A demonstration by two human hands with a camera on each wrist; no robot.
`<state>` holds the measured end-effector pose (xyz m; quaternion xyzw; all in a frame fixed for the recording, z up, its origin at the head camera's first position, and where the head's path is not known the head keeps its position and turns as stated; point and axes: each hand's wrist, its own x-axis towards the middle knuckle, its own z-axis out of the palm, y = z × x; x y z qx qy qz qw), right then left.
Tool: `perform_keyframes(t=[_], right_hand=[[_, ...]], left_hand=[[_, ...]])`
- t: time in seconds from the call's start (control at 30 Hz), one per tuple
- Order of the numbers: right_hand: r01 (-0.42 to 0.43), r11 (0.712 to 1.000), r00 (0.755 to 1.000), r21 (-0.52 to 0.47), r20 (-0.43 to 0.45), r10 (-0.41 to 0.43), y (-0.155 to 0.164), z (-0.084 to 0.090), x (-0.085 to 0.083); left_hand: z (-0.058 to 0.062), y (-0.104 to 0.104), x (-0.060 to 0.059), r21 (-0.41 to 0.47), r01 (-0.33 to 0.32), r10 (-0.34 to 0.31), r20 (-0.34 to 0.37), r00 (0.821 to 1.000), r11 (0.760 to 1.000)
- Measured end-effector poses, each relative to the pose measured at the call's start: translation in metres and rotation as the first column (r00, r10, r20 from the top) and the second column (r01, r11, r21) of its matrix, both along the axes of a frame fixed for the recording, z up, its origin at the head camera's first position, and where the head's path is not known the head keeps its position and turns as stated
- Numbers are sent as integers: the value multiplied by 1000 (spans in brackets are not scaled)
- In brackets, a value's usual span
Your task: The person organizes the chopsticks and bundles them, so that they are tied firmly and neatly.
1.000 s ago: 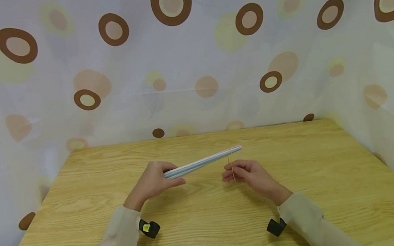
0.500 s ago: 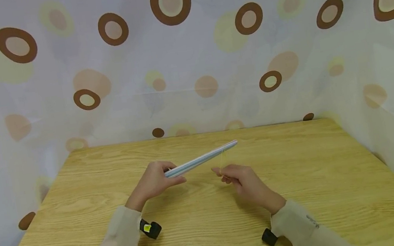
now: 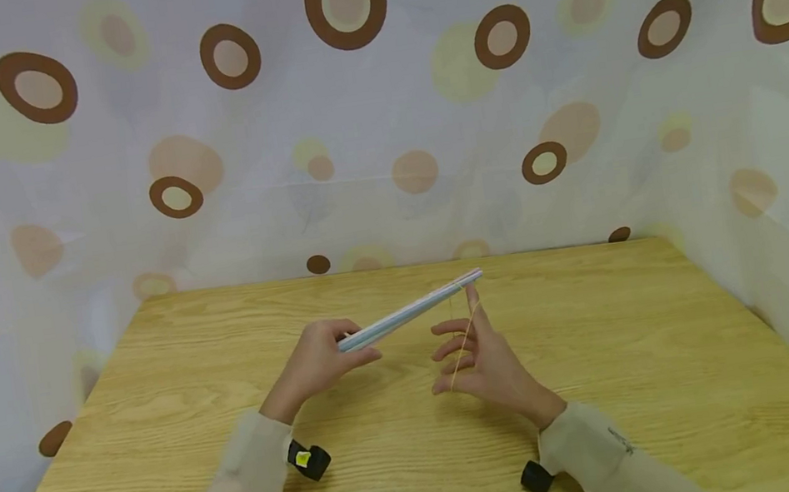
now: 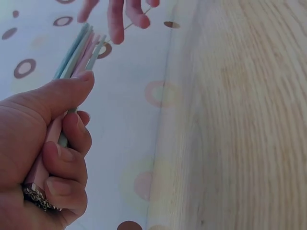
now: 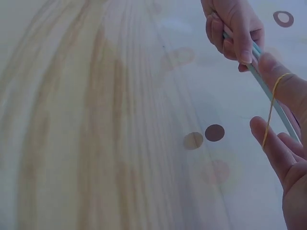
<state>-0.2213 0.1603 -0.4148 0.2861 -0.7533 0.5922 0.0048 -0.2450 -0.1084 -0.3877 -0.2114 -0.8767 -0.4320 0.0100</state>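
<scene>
My left hand (image 3: 316, 362) grips a bundle of pink and pale blue-green chopsticks (image 3: 411, 311), held above the table and slanting up to the right. Their patterned butt ends show below the palm in the left wrist view, and the slim ends (image 4: 76, 52) fan out slightly beyond the thumb. A thin yellow rubber band (image 3: 463, 347) is stretched between the raised index finger and the thumb of my right hand (image 3: 495, 366). Part of the band also runs up to the chopsticks near their far end. My right fingers are spread, with the index fingertip right at the bundle's underside.
The wood-grain table (image 3: 396, 473) spreads beneath both hands. Behind and beside it hangs a pale cloth (image 3: 346, 118) with brown ring patterns. A small black camera sits at the left wrist (image 3: 309, 460) and another at the right wrist (image 3: 537, 478).
My right hand has turned and spread its fingers, raising the index finger to the chopsticks and stretching the rubber band. The bundle's far end has risen slightly; my left hand keeps its grip.
</scene>
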Motion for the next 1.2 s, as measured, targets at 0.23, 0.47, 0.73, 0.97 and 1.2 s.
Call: perform_keyframes(t=[0.23, 0.47, 0.73, 0.97, 1.2], right_hand=[[22, 992, 982, -124, 189, 2, 10, 3, -2], [117, 981, 948, -155, 311, -64, 19, 9, -10], [129, 968, 921, -217, 388, -36, 23, 9, -14], [177, 915, 887, -362, 461, 11, 30, 13, -13], [177, 877, 874, -446, 482, 69, 35, 19, -16]], left_hand=[[3, 4, 5, -73, -29, 24, -64, 998, 997], [4, 6, 7, -80, 3, -8, -64, 998, 997], [1, 7, 10, -65, 21, -26, -73, 997, 998], [0, 7, 8, -46, 54, -57, -71, 996, 998], [2, 5, 7, -15, 129, -129, -50, 990, 992]])
